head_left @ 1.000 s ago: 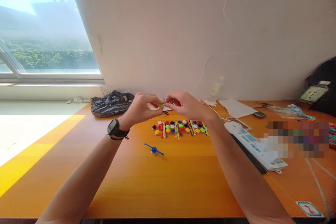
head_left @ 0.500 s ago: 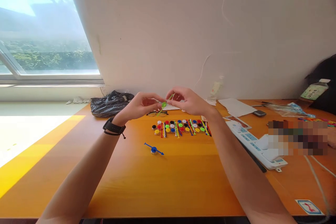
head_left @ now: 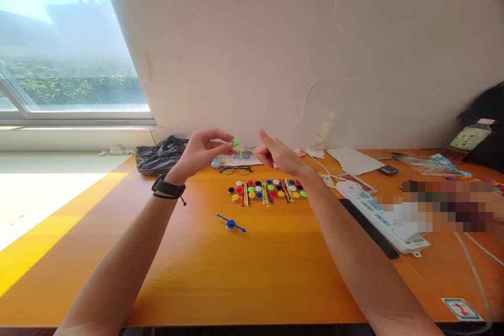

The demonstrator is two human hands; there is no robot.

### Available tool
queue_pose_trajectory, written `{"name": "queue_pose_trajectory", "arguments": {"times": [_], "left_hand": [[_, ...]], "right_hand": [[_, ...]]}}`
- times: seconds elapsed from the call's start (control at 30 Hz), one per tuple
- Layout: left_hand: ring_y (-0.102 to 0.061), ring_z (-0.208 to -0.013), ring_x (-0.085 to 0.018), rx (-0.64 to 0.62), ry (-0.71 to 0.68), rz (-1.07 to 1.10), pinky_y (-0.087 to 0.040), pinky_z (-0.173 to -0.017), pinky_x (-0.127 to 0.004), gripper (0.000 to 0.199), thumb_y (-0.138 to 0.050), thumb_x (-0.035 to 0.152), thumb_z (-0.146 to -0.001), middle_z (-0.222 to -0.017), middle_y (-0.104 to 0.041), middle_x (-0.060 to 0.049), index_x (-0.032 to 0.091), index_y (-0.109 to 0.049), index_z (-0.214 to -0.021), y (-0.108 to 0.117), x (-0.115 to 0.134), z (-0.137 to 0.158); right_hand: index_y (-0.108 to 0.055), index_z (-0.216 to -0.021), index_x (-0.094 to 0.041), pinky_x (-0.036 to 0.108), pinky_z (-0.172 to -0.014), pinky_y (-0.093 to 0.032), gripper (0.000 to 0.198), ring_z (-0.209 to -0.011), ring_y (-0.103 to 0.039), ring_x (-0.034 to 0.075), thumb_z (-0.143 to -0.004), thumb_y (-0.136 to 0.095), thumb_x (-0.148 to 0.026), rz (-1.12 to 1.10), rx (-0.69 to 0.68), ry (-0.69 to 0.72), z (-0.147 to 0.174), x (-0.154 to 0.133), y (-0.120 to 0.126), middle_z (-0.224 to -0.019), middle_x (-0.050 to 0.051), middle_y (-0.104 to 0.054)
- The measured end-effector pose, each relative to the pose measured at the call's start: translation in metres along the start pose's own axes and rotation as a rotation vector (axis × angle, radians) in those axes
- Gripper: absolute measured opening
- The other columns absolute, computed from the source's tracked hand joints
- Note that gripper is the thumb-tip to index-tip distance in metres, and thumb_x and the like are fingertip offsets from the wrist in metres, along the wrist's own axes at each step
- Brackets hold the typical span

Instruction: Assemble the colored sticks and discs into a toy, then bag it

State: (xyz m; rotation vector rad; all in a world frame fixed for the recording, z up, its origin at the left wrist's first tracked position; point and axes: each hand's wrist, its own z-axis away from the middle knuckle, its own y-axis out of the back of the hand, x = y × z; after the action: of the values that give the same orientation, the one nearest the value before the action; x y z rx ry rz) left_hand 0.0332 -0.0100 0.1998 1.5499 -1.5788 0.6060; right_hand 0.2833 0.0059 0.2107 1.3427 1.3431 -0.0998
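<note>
My left hand, with a dark watch on its wrist, pinches a small green arrow spinner between thumb and fingertips above the table. The green arrow is partly blurred. Apart from it, to the right, my right hand has its fingers curled in with nothing visible in them and its thumb raised. A blue arrow spinner on a clear round base lies on the table nearer to me. Behind it are rows of coloured round pieces and bundles of thin coloured arrows.
Folded glasses lie behind the rows. A black plastic bag sits at the back left. On the right are a white power strip with plugs and cables, white paper, and a person's hand partly hidden by blurred blocks.
My right hand has let go of the green spinner and drawn back slightly, its thumb now up. My left hand has moved a little left with the spinner.
</note>
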Motion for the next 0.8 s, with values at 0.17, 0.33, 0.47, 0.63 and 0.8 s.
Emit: {"name": "queue_pose_trajectory", "arguments": {"times": [0.17,0.33,0.47,0.63,0.8], "left_hand": [[-0.079,-0.087,-0.022,-0.003,0.012,0.01,-0.067,-0.089,-0.037,0.038,-0.088,0.041,-0.08,-0.098,-0.08,-0.01,0.013,-0.076,-0.102,-0.001,0.0,-0.001],[-0.079,-0.084,-0.022,-0.031,0.017,0.012,-0.068,-0.082,-0.035,0.037,-0.088,0.04,-0.08,-0.095,-0.08,-0.01,0.013,-0.076,-0.102,-0.002,-0.004,-0.001],[-0.079,-0.083,-0.021,-0.038,0.03,-0.004,-0.066,-0.077,-0.031,0.033,-0.087,0.037,-0.082,-0.095,-0.08,-0.01,0.014,-0.076,-0.103,0.0,-0.004,-0.001],[-0.078,-0.08,-0.019,-0.051,0.022,-0.027,-0.064,-0.071,-0.028,0.03,-0.088,0.035,-0.08,-0.09,-0.08,-0.008,0.016,-0.076,-0.099,-0.001,0.002,0.001],[-0.078,-0.087,-0.021,-0.063,0.071,0.043,-0.065,-0.078,-0.031,0.03,-0.091,0.034,-0.075,-0.093,-0.081,-0.008,0.016,-0.076,-0.094,-0.016,-0.006,0.019]], "right_hand": [[-0.064,-0.069,-0.018,0.029,-0.059,-0.033,0.071,-0.057,-0.037,0.013,-0.103,-0.035,-0.073,-0.004,0.183,0.052,-0.003,0.001,0.002,-0.059,-0.003,-0.04],[-0.068,-0.096,-0.02,0.027,-0.055,-0.03,0.04,-0.058,-0.037,0.012,-0.1,-0.056,-0.059,0.049,0.23,0.124,-0.001,-0.004,-0.001,-0.066,-0.004,-0.043],[-0.07,-0.102,-0.021,0.027,-0.055,-0.032,0.032,-0.057,-0.037,0.012,-0.099,-0.059,-0.051,0.067,0.229,0.13,0.002,-0.007,0.002,-0.063,-0.006,-0.041],[-0.069,-0.102,-0.02,0.029,-0.056,-0.033,0.032,-0.058,-0.039,0.013,-0.097,-0.061,-0.051,0.103,0.312,0.149,0.008,-0.01,0.009,-0.064,-0.005,-0.042],[-0.067,-0.103,-0.021,0.029,-0.058,-0.034,0.031,-0.058,-0.038,0.014,-0.101,-0.056,-0.049,0.096,0.357,0.105,0.032,0.008,-0.007,-0.063,-0.006,-0.04]]}}
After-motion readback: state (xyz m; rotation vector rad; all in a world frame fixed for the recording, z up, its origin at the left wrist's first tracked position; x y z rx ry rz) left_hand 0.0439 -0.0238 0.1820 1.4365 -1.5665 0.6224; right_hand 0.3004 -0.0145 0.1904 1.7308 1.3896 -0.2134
